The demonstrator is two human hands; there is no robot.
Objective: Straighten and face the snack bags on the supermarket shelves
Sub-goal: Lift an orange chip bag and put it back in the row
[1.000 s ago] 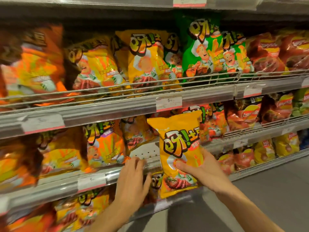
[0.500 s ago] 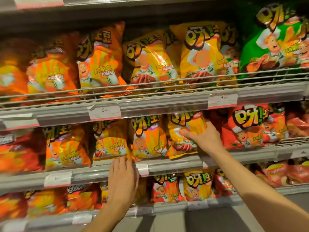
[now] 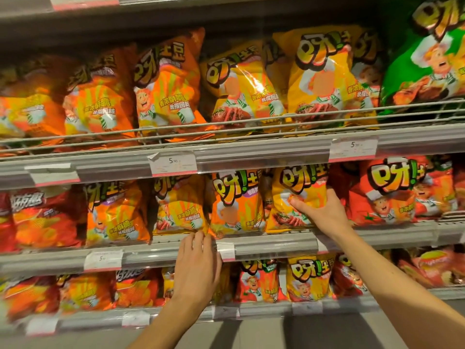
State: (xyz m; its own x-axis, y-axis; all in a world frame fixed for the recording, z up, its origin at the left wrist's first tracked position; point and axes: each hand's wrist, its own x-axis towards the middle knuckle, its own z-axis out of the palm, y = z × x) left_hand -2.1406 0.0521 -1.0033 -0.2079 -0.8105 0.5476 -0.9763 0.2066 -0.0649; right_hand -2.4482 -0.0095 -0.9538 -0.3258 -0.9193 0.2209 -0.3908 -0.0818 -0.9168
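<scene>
1. Grip first, going left to right: left hand (image 3: 195, 269) lies flat with straight fingers on the front rail of the middle shelf (image 3: 276, 244), fingertips just under an orange bag (image 3: 180, 206). It's holding nothing, looks like it's just bracing or about to nudge that bag square
2. Right hand (image 3: 320, 214) has hold of the yellow bag (image 3: 293, 197) on the same shelf, thumb across the front and fingers tucked round its right edge. My guess is that grip is there to keep it upright and logo-out while it gets seated
3. That yellow bag stands between an orange-and-purple bag (image 3: 236, 202) and a red bag (image 3: 388, 192), touching or nearly touching both
4. Shelf contents: top shelf (image 3: 251, 152) has orange bags left, yellow in the middle, green far right, all leaning behind a wire rail. Bottom shelf is a mixed row, blurry at the left
</scene>
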